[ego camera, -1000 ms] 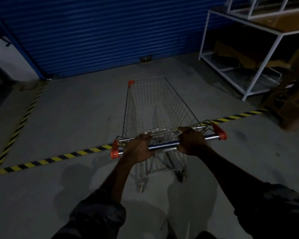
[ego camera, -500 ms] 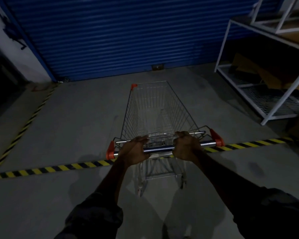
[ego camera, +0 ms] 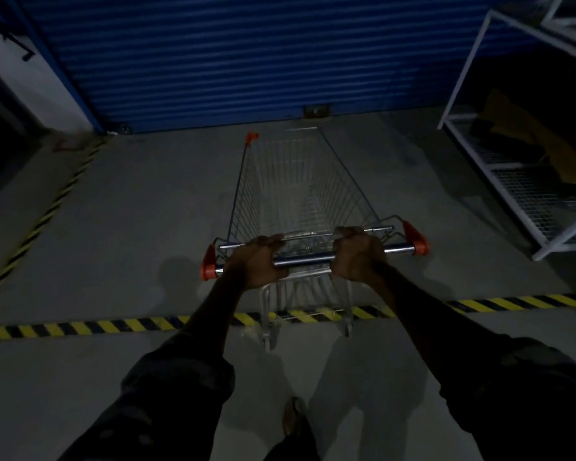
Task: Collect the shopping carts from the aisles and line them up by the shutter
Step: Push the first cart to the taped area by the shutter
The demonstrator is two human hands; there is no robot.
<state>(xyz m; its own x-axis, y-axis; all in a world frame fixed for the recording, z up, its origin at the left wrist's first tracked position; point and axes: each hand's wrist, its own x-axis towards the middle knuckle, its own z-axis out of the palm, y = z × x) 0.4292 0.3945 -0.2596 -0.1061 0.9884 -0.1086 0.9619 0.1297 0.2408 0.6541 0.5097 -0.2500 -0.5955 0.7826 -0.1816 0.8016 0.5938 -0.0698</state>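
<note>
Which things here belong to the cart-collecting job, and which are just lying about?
Job: shopping cart, handle gripped by left hand and right hand; blue shutter ahead.
Lying about: white rack, cardboard on its shelf, striped floor tape.

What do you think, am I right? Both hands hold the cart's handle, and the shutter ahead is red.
No: the shutter is blue, not red, as the head view shows. The left hand and right hand do hold the handle of the cart.
</note>
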